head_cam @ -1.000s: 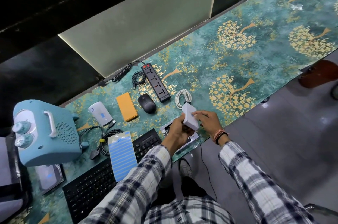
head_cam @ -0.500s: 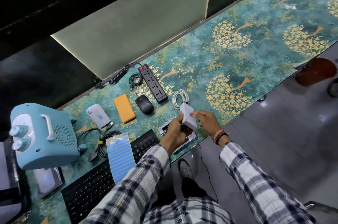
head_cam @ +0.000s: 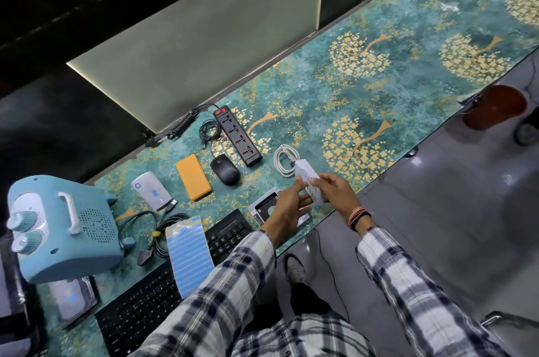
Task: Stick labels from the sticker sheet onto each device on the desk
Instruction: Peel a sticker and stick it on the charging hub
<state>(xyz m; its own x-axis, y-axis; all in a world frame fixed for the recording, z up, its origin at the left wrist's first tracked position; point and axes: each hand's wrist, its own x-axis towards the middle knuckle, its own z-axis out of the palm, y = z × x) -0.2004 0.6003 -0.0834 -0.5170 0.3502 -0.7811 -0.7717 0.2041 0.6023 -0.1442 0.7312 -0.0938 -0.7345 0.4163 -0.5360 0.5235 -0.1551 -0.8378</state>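
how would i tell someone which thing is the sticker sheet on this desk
Start at the big pale blue heater at the desk's left end, then go right past the coiled black cable. The sticker sheet lies there, partly on the black keyboard. It is the only flat sheet, covered in light blue strips.

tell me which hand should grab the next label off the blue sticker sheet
Left hand, probably: the sticker sheet lies on its side, on the keyboard. The right hand grips the white power strip.
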